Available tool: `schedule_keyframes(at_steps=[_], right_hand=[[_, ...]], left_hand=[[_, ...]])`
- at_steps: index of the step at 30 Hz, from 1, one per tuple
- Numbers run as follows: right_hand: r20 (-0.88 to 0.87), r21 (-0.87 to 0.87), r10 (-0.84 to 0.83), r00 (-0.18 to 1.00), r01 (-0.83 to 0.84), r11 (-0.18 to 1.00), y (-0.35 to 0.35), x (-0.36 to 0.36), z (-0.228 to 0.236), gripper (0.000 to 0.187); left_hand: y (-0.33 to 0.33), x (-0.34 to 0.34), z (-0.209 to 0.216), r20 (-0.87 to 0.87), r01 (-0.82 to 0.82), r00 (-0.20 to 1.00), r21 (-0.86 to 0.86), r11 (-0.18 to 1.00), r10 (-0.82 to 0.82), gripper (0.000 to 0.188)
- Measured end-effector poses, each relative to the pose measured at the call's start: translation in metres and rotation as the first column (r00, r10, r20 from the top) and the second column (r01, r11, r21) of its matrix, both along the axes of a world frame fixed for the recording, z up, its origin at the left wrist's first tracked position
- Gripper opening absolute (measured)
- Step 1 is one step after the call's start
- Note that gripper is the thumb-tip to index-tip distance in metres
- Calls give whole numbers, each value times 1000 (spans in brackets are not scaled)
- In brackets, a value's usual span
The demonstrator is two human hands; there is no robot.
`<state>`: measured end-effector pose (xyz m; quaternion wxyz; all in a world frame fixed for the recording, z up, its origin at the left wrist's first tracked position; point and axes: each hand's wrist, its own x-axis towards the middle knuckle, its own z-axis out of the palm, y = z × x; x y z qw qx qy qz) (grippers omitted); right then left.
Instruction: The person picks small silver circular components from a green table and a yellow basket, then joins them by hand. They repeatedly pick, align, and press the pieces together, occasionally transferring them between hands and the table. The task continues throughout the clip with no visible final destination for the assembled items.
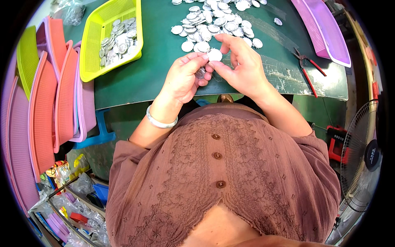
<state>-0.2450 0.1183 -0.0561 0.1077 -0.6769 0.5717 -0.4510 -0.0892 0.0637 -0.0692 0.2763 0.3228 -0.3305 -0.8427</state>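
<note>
A green tabletop point(158, 35) carries everything, its surface scuffed with pale scratches toward the right. A lime-green basket point(94, 33) sits on its left part and a purple basket point(323, 31) at its far right. Between them spreads a loose heap of round, silvery-white discs point(214, 29), one stray disc point(277, 21) apart to the right. Red-handled pliers point(302, 58) lie open near the purple basket.
</note>
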Motion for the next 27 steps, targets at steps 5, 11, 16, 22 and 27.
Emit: schedule_keyframes(at_steps=[5, 11, 16, 22, 27], right_hand=[[-24, -48, -11, 1000, 9, 999, 1, 0, 0, 49], [-47, -60, -15, 999, 13, 998, 2, 1, 1, 49], [-65, -62, -18, 998, 14, 998, 4, 3, 4, 49], [-58, -67, -13, 998, 9, 998, 4, 3, 4, 50], [64, 15, -16, 998, 15, 1000, 4, 1, 0, 42]], left_hand=[[-1, 0, -2, -28, 14, 1000, 33, 999, -13, 12], [0, -2, -1, -31, -3, 999, 52, 999, 4, 12], [-2, 0, -3, -60, 25, 998, 87, 996, -20, 12], [-1, 1, -2, -58, 34, 998, 86, 996, -29, 12], [1, -2, -2, -13, 1, 1000, -18, 1000, -2, 13]])
